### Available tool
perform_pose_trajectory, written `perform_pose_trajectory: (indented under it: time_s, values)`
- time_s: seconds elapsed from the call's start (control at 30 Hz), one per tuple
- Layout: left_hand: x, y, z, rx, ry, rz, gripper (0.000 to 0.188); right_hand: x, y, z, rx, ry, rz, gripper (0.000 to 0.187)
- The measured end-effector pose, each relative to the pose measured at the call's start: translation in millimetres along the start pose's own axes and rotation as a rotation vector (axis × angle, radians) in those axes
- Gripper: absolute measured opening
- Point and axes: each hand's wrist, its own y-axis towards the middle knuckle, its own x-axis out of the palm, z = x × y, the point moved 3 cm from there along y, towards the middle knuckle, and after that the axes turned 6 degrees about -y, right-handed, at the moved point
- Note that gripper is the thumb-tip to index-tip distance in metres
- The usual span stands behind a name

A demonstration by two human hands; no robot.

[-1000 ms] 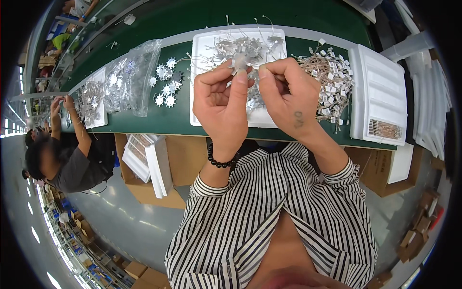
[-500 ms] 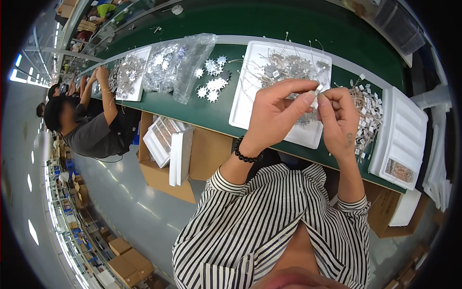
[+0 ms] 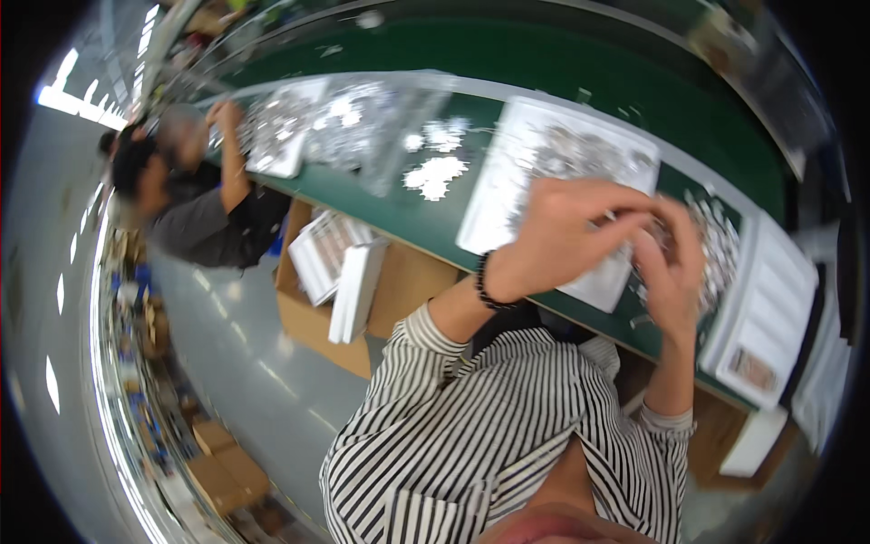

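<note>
My left hand [image 3: 575, 228], a black bead bracelet at its wrist, is over the right part of a white foam tray [image 3: 494, 195]. Its fingers reach across to my right hand [image 3: 672, 272], and the fingertips of both come together. Both hands are closed in a pinch; motion blur hides what lies between them. Beneath and behind the hands, the tray bears a heap of small metal parts with thin wires [image 3: 584, 150]. Right of my right hand lies a pile of small white connectors on wires [image 3: 719, 227].
Star-shaped silver pieces [image 3: 437, 177] and a clear plastic bag [image 3: 381, 136] lie left on the green bench [image 3: 412, 213]. White foam trays [image 3: 770, 299] stand at right. Below the bench is an open cardboard box [image 3: 403, 286] holding foam trays. A co-worker [image 3: 204, 213] works at far left.
The view has swung, so the bench appears shifted right and lower. My hands have closed in on each other; the small white piece seen between my fingertips is no longer visible.
</note>
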Motion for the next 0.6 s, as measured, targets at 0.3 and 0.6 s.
perform_pose_trajectory:
  time_s: [0.3, 0.6]
  values:
    - [-49, 54, 13, -0.001, 0.077, 0.199, 0.010, -19, 9, 26, 0.061, -0.137, -0.126, 0.030]
    - [-133, 153, -71, 0.246, 0.649, 0.436, 0.010, -72, -13, 51, 0.170, -0.053, 0.047, 0.030]
